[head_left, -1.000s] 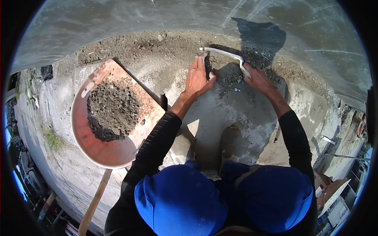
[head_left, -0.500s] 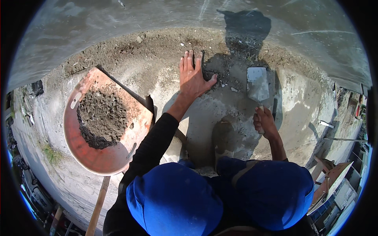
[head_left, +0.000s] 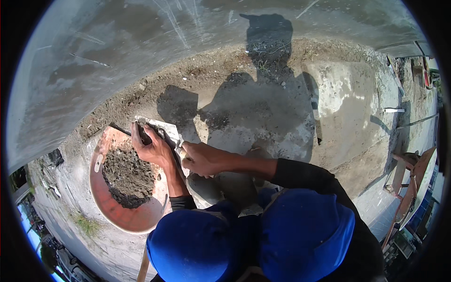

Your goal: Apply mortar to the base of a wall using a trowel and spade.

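My right hand point(head_left: 203, 160) grips the handle of a trowel point(head_left: 170, 130), whose pale flat blade points up and left. My left hand point(head_left: 155, 149) is at the blade, its fingers curled about a dark clump of wet mortar point(head_left: 146, 135). Part of the clump is hidden by the fingers. Just below and left of the hands lies an orange-red rounded pan point(head_left: 107, 207) with one straight side and slots near its rim. A heap of grey mortar point(head_left: 127, 176) lies in it. The trowel blade is near the pan's upper right corner; I cannot tell whether they touch.
A smooth grey wall point(head_left: 141, 51) curves across the far side, with a strip of loose soil point(head_left: 206, 70) at its foot. A wooden handle point(head_left: 143, 267) shows below the pan. At the right stands a wheelbarrow-like thing point(head_left: 416, 185). Shadows cover the middle concrete point(head_left: 263, 113).
My left hand has left the ground and moved left to the pan, now curled about mortar. My right hand has brought the trowel across to the left. The view has shifted too.
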A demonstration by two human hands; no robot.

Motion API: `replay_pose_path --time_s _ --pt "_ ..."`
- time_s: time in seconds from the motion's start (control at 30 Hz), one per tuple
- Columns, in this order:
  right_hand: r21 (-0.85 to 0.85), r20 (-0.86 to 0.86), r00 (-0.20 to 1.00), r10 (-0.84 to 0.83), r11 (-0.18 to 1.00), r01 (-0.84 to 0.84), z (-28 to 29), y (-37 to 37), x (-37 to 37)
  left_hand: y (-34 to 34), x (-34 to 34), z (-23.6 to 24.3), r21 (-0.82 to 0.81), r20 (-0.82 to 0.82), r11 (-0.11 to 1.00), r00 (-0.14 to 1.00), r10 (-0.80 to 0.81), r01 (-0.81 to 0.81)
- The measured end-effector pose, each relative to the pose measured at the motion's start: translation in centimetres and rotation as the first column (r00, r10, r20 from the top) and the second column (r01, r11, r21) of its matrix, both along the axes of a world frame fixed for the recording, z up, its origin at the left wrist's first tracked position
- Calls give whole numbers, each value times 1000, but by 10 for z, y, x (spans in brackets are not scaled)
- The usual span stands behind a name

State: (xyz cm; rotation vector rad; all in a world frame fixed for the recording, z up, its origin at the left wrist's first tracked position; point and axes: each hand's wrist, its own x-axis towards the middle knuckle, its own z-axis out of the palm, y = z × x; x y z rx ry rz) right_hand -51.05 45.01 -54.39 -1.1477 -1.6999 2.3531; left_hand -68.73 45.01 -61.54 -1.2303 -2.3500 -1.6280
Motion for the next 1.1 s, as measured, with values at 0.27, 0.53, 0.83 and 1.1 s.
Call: replay_pose_path --time_s 0.27,0.53,0.83,1.1 --pt "676 357 890 -283 736 -38 -53 -59 97 -144 -137 10 -281 -140 931 970 201 -234" --pt "534 754 574 -321 808 -249 -82 -99 157 -183 -161 -12 -462 396 884 875 278 -72" --pt "598 707 584 -399 778 -192 -59 -80 149 -360 -209 49 -545 700 821 446 558 -171" --pt "660 601 722 -343 722 -207 -102 -16 137 -368 -204 25 -410 806 885 367 465 -223"
